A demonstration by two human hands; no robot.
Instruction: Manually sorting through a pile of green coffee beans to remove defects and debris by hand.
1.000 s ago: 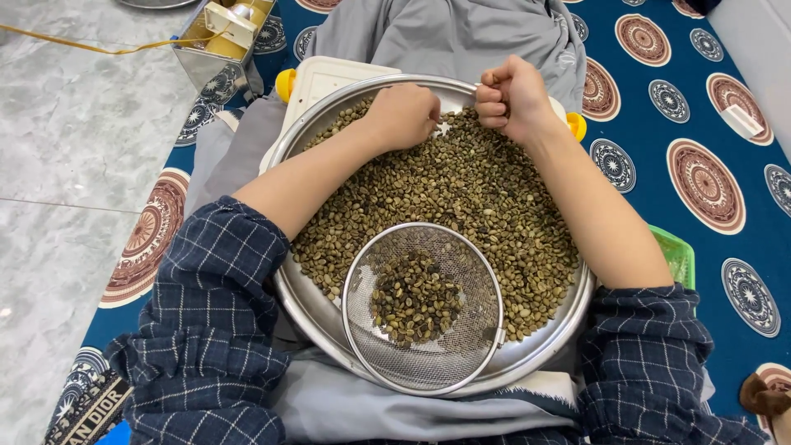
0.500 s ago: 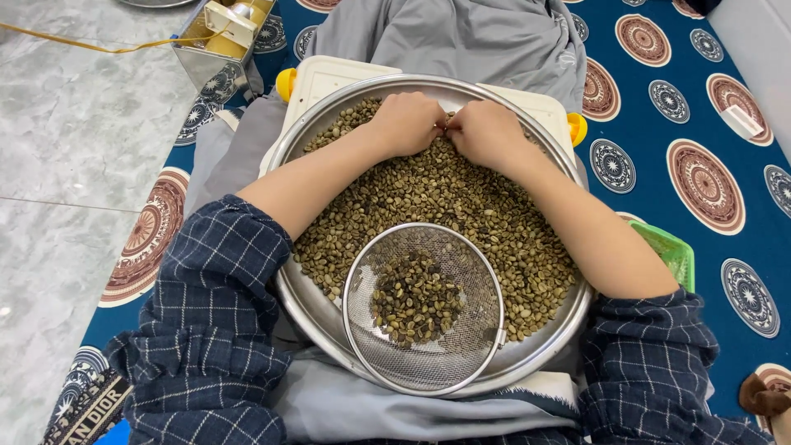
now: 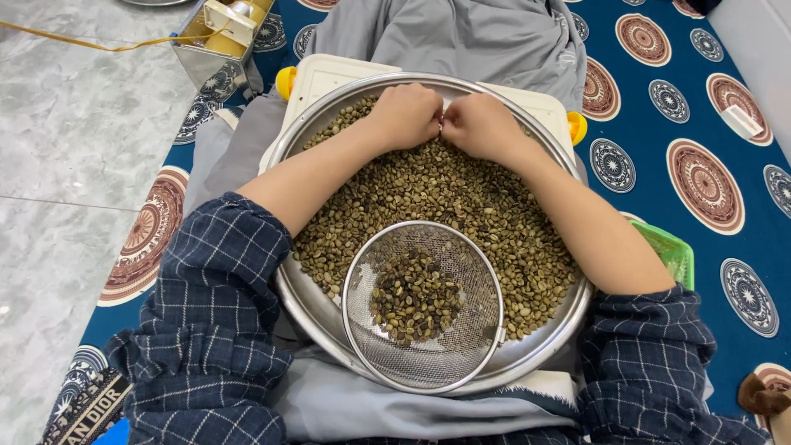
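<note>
Step in hand, as judged: hand-sorting of green coffee beans. The beans lie in a wide layer across a round metal tray, which rests on the seated person's lap over a white board with yellow knobs.

The left hand and right hand sit knuckles-up at the far edge of the tray, touching each other. Both are curled down into the beans. Whether either grip holds a bean cannot be told, as the fingertips are hidden.

A round mesh sieve lies at the near edge of the tray and holds a small heap of darker beans.

Next move, as judged: a fine pinch on single beans, without scattering the layer.

Orientation: the bean layer has no single heading. Its longer spread runs from the hands toward the sieve.
</note>
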